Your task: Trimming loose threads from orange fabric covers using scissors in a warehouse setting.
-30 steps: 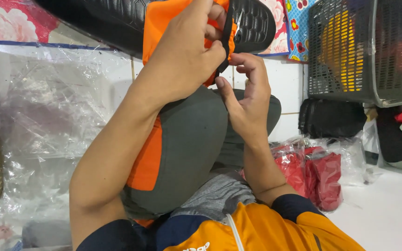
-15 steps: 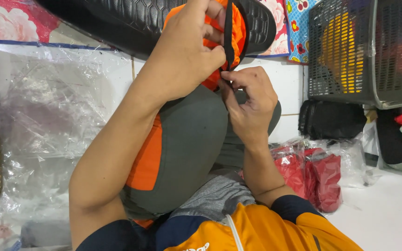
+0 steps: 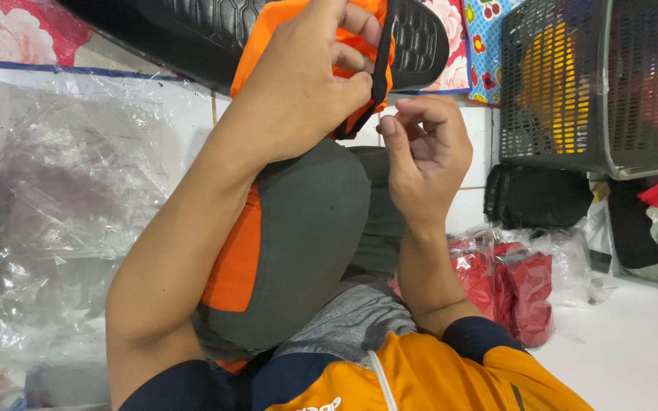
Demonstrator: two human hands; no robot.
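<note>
A dark mesh basket (image 3: 573, 84) at the upper right holds bright yellow and red things, too hidden to name. Below it a clear plastic bag (image 3: 515, 285) holds folded red cloth. The left hand (image 3: 306, 84) has its grip closed on orange fabric (image 3: 268, 30) with a black strap (image 3: 381, 68), high over the raised knee in grey trousers (image 3: 306, 236). The right hand (image 3: 424, 152), which pressed against the strap half a second ago, now sits just beside it, fingers loosely curled and empty. Crinkled clear plastic sheeting (image 3: 62, 213) covers the left; the forearms block the middle.
</note>
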